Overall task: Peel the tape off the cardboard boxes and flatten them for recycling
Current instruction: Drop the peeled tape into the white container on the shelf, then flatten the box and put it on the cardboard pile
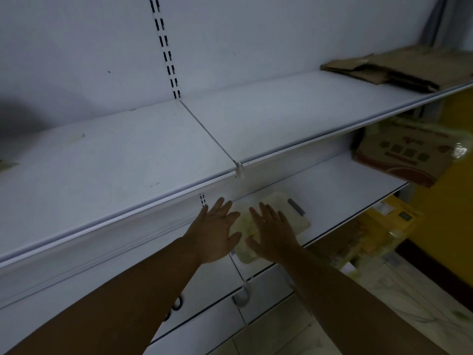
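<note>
My left hand point(216, 229) and my right hand point(272, 233) reach side by side under the upper shelf, fingers straight and spread, holding nothing. Both hover over a pale flat sheet point(294, 216) lying on the lower shelf point(340, 185); whether they touch it I cannot tell. A grey cutter-like tool point(296, 206) lies on that sheet's far corner. Flattened brown cardboard point(399, 69) is stacked on the upper shelf point(158, 152) at the far right. A printed cardboard box point(404, 156) sits tilted at the right end of the lower shelf.
White metal shelving fills the view, with a thin wire divider point(208, 131) across the upper shelf and a slotted upright point(166, 49) on the back panel. A yellow wall point(458, 201), yellow packages point(399, 213) and pale floor tiles point(384, 298) lie to the right.
</note>
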### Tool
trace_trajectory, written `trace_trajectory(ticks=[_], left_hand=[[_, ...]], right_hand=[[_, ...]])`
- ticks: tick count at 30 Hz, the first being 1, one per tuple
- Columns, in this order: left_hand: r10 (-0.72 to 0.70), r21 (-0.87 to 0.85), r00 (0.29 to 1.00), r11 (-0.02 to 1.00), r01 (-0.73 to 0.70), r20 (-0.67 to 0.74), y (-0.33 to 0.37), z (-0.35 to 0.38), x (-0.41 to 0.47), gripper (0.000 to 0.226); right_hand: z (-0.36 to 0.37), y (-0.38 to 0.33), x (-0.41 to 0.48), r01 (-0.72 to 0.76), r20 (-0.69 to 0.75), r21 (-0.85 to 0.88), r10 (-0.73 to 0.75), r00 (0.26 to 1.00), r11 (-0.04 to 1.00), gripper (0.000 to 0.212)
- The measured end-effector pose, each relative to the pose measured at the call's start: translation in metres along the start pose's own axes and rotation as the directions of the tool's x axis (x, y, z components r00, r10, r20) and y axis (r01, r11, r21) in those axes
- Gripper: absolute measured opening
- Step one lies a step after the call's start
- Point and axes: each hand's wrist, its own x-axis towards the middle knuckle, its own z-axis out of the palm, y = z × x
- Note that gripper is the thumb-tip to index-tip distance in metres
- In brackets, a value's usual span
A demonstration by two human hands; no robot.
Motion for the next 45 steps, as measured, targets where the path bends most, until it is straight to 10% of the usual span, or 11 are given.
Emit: trace_trajectory(ticks=[10, 17, 27, 36, 41, 45], left_hand=[[0.365, 0.033, 0.931, 0.93, -0.365, 0.02, 0.101, -0.062, 0.005, 0.061], [0.603, 0.048, 0.731, 0.781, -0.623, -0.318, 0.164, -0.193, -0.043, 0.048], [0.15, 0.011, 0.831, 0.985, -0.171, -0.535, 0.002, -0.319, -0.127, 0.052], [-0.211, -0.221, 0.658, 0.973, 0.07, -0.723, -0.114, -0.285, -0.287, 0.02], [-0.429, -0.316, 0.554, 0.903, 0.292, -0.713, -0.169, -0.273, -0.339, 0.015], [-0.567, -0.363, 0.618, 0.824, 0.435, -0.544, -0.204, -0.265, -0.353, 0.033]], right_hand=[[-0.098, 0.057, -0.116, -0.247, 0.115, -0.21, 0.275, 0.955, 0.946, 0.079], [-0.235, 0.07, -0.163, -0.397, -0.028, -0.303, 0.408, 0.912, 0.866, 0.082], [-0.34, -0.102, -0.03, 0.01, -0.231, -0.215, -0.061, 0.971, 0.977, 0.068], [-0.353, -0.325, 0.054, 0.589, -0.445, 0.241, -0.451, 0.773, 0.771, 0.049], [-0.359, -0.383, 0.062, 0.622, -0.294, 0.298, -0.551, 0.781, 0.724, 0.047], [-0.35, -0.392, 0.07, 0.573, -0.085, 0.276, -0.574, 0.814, 0.772, 0.067]])
